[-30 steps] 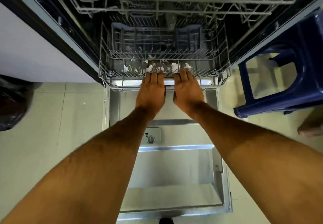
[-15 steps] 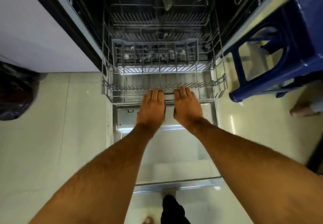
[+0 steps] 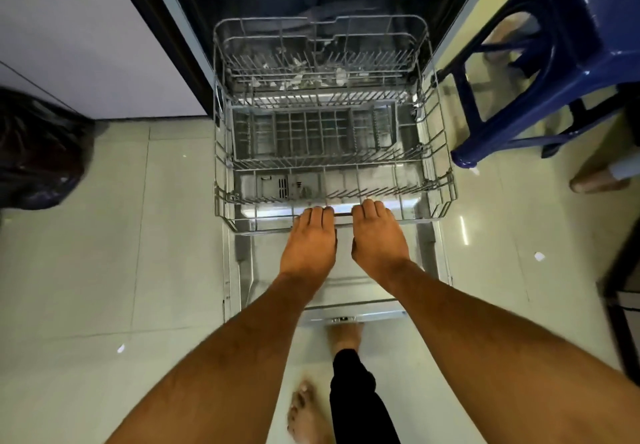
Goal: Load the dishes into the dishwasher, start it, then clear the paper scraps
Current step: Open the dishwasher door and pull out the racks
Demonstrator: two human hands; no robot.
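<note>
both hands (image 3: 343, 239) grip lower rack (image 3: 221, 166) front rail | paper scraps (image 3: 304, 78) apparently at rear

Paper scraps (image 3: 304, 78), seemingly, lie in the rack (image 3: 221, 152), stool (image 3: 554, 62) right

The rack (image 3: 332, 152) is pale grey wire, its cutlery basket (image 3: 311, 135) a darker grey grid; white paper scraps (image 3: 304, 78) show among the far tines; the dishwasher door (image 3: 346, 291) is shiny silver; the floor (image 3: 138, 235) is pale greenish-cream tile with thin grey seams; the stool (image 3: 554, 72) is deep blue; the bag (image 3: 38, 152) is glossy black; the trouser leg (image 3: 356, 398) is black.
</note>
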